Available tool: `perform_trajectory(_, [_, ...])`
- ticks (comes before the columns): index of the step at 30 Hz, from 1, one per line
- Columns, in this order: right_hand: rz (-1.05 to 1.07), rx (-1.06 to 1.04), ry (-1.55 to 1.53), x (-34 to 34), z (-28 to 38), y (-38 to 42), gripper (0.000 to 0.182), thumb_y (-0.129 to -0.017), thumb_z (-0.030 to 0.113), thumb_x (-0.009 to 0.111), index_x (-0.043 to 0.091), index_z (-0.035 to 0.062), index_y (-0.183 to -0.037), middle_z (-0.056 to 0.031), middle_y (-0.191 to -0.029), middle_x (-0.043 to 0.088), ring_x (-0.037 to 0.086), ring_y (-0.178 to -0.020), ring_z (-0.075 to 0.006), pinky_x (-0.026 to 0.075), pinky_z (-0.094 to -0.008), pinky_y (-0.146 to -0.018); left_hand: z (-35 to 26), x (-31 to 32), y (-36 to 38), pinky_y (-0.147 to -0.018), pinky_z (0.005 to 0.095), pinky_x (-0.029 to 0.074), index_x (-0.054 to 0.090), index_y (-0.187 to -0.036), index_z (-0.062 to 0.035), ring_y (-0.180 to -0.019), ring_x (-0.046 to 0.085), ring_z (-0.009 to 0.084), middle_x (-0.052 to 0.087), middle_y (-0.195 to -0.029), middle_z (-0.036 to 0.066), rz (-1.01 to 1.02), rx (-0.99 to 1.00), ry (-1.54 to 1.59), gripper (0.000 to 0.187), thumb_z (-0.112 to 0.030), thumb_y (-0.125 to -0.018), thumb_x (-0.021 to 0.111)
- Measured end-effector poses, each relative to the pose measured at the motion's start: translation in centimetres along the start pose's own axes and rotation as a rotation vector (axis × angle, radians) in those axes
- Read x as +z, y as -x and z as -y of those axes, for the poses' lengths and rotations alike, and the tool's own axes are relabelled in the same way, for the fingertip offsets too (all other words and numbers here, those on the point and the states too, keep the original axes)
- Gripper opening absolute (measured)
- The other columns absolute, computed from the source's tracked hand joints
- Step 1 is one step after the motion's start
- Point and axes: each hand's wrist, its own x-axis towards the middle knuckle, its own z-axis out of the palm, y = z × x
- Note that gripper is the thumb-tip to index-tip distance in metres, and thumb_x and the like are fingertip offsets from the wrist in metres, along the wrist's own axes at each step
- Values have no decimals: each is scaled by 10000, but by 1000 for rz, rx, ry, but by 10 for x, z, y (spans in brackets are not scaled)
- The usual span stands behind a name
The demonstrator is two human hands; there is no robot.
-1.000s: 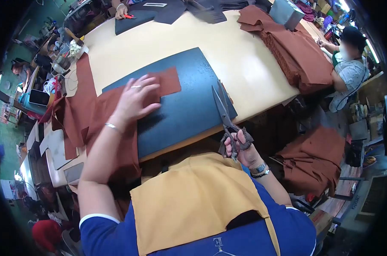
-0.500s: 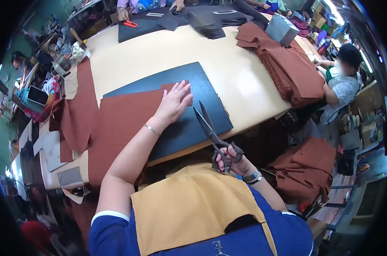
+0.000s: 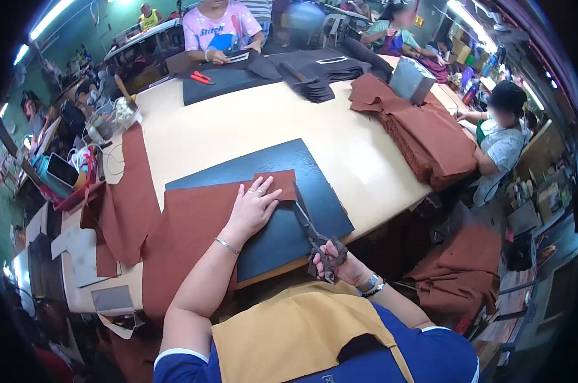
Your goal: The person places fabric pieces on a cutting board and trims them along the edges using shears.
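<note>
A: Nearest, right hand (image 3: 332, 258) closed around the handles of the scissors (image 3: 309, 225); blades point away over the dark cutting mat (image 3: 314, 185), tips at the edge of the brown fabric (image 3: 193, 223).

B: Left hand (image 3: 252, 207)?

A: Flat, fingers spread, pressing the fabric onto the mat, just left of the blades. 2 hands near, not touching.

B: Farther out?

A: Stacked brown pieces (image 3: 429, 137) at the right edge of the table (image 3: 251, 121); dark pieces (image 3: 314, 73) beyond; 1 seated person (image 3: 220, 29) at the far side.
</note>
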Motion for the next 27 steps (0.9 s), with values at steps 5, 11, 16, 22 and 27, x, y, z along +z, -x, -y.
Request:
perform_trajectory(5, [-48,5,48,0,-5,7,478,-932,504,524,610,35,-907,-51,-740,632,627,-651,-164,512,-299,-642,-1,3,2,-1088,599,251,564,-1302,-201,-1378,335,300,416,-1463,68,22,77,-56,362,-284,-954,509])
perform_trajectory(11, [-100,-11,101,4,-6,12,484,-930,513,524,615,39,-900,-41,-729,630,621,-625,-143,499,-277,-601,-4,-2,4,-1086,601,254,563,-1304,-221,-1369,349,303,424,-1458,69,53,95,-59,358,-293,-958,504])
perform_trajectory(16, [-184,-49,191,20,1,15,525,-918,546,531,615,31,-860,-32,-699,621,608,-608,-119,485,-246,-579,-8,-1,7,-1068,636,251,542,-1326,-231,-1373,338,315,396,-1474,89,72,54,-59,380,-333,-962,495])
perform_trajectory(22, [-232,-42,210,16,2,17,501,-920,530,541,613,39,-845,-27,-687,614,598,-595,-103,474,-224,-562,-19,5,13,-1053,688,205,459,-1395,-248,-1404,267,347,319,-1509,139,76,14,-119,522,-497,-936,467])
perform_trajectory(27, [-226,-49,247,19,5,15,412,-934,449,568,609,47,-849,-19,-681,612,593,-585,-97,475,-222,-559,-22,2,13,-1056,686,193,441,-1409,-250,-1415,241,342,289,-1523,143,102,9,-123,574,-554,-922,461])
